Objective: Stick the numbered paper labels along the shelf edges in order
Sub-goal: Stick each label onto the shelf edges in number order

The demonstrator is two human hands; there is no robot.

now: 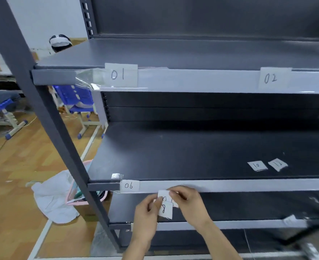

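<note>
Both your left hand and right hand have fingers pinched on a small stack of white handwritten paper labels, low centre of the frame, just below the grey shelf edge. Peel off 07 and place it right of the stuck 06 label.

- Label "01": white paper square, handwritten digits, stuck flat on the upper shelf edge, centre-left of frame, under clear tape that trails off to its left.
- Label "02": same kind, stuck on the same edge, upper right.
- Label "06": smaller, stuck at the left end of the middle shelf edge, lower centre.
- Labels "10" and "11": loose, lying just beside each other on the middle shelf board, right of centre.
- Held labels: small overlapping stack just below the middle edge, lower centre; an "8" shows on the front one.
</note>
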